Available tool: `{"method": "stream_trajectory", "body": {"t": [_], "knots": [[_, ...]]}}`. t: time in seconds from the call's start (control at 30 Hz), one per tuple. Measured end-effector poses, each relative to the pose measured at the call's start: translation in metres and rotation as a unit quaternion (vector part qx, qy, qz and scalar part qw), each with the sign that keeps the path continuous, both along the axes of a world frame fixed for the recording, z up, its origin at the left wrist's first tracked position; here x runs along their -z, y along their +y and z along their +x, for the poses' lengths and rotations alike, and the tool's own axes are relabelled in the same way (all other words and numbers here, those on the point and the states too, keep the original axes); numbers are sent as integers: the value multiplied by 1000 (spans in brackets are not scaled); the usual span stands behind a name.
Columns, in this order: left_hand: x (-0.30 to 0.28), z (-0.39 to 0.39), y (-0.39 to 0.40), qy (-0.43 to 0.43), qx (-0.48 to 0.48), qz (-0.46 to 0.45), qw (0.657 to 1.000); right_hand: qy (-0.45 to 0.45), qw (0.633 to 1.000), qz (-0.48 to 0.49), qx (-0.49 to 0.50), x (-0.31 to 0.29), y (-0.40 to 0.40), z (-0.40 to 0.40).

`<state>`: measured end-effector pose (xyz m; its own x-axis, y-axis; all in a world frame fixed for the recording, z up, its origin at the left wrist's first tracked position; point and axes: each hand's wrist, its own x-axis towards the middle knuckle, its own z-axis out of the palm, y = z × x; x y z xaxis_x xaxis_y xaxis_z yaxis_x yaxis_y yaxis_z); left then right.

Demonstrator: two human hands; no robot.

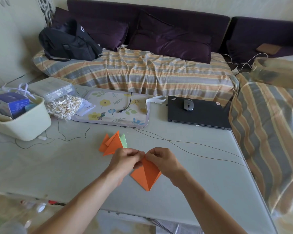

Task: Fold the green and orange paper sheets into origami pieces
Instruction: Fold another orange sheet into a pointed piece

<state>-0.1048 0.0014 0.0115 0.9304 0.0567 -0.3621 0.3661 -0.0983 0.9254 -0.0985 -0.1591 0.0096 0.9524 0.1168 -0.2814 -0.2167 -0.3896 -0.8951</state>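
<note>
Left hand: the left hand has its fingers curled, pinching the top tip of the orange paper.
Right hand: the right hand pinches the same tip from the other side; the fingertips of the two hands meet there.
Orange paper: folded to a kite-like shape with a centre crease, its point toward six o'clock, held near the middle of the table; whether its lower point touches the tabletop I cannot tell.
Folded pile: at eleven o'clock from the hands, folded orange pieces lie overlapping on the table, with a green piece showing from under their right edge.
Tub: a pale tub sits at nine o'clock on the table, holding a blue box and other things too hidden to name.
Bag: a clear bag of cotton swabs lies just beside the tub, with a clear plastic box behind it.
Mat: a flowered mat lies at twelve o'clock, a black cable end resting on it.
Laptop: a closed black laptop lies at two o'clock, a grey mouse on its lid.
Sofa: a black backpack sits on the striped cover beyond the table.
</note>
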Motion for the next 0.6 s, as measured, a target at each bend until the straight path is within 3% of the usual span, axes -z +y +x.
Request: {"method": "stream_trajectory", "body": {"t": [0.6], "knots": [[1,5,4,8,-106,51,993,16,999,-25,23,3,-7,6]]}}
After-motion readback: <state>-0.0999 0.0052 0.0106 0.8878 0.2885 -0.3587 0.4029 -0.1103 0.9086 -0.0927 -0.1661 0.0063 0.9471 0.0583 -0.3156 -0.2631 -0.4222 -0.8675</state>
